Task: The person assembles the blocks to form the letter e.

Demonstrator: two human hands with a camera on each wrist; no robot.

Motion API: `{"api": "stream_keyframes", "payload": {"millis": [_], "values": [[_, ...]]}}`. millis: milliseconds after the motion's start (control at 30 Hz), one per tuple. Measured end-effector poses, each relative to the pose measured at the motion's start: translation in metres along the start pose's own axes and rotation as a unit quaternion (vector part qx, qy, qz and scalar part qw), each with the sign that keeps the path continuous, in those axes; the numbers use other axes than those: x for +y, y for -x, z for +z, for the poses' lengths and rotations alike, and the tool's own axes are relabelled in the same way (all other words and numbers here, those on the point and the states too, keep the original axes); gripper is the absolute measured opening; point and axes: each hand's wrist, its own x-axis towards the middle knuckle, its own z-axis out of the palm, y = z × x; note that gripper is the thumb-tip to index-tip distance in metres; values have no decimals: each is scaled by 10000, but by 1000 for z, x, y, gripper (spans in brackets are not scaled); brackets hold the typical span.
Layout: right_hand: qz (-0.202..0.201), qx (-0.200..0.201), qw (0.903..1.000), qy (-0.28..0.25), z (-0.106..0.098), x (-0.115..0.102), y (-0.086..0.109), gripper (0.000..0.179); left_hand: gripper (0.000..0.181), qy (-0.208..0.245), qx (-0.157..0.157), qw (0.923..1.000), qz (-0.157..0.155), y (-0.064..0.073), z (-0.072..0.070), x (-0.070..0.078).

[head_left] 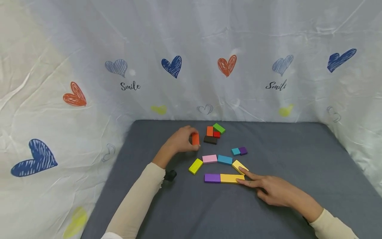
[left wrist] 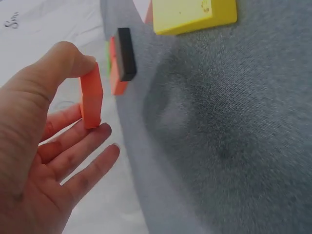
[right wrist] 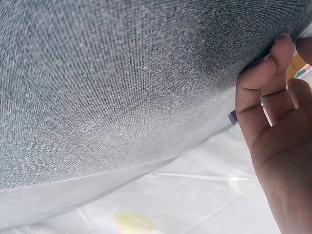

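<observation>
Between thumb and fingertips, my left hand [head_left: 180, 140] holds an orange block [head_left: 195, 138] on its edge. In the left wrist view this orange block [left wrist: 91, 100] is upright, pinched at its top and bottom. My right hand [head_left: 273, 191] reaches in from the right, two digits extended. One touches a pale yellow block [head_left: 237, 164]; the other rests on a golden yellow block [head_left: 228, 179]. A purple block [head_left: 212, 178] adjoins the golden one. Above them, a bright yellow block [head_left: 195, 166], a pink block [head_left: 210, 159] and a blue block [head_left: 224, 159] form an arch with the pale yellow one.
At the back lie an orange block [head_left: 210, 130], a green block [head_left: 219, 128], a red block [head_left: 216, 134] and a black block [head_left: 210, 140]. A teal block [head_left: 235, 151] touches a dark purple one [head_left: 243, 150]. A heart-printed curtain [head_left: 191, 89] borders the grey table [head_left: 298, 149].
</observation>
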Motion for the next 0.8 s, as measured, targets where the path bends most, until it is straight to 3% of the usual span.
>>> {"api": "stream_keyframes", "payload": {"millis": [200,467,800], "values": [[-46,-15,10000,-45,0,2,0,78,61,-26,287,9994,192,30,-11,8],[-97,0,9999,-127,-2,5,1,78,60,289,522,9981,123,77,-23,36],[-136,58,9999,-61,0,4,0,78,63,646,719,9952,-161,122,-2,55]]}}
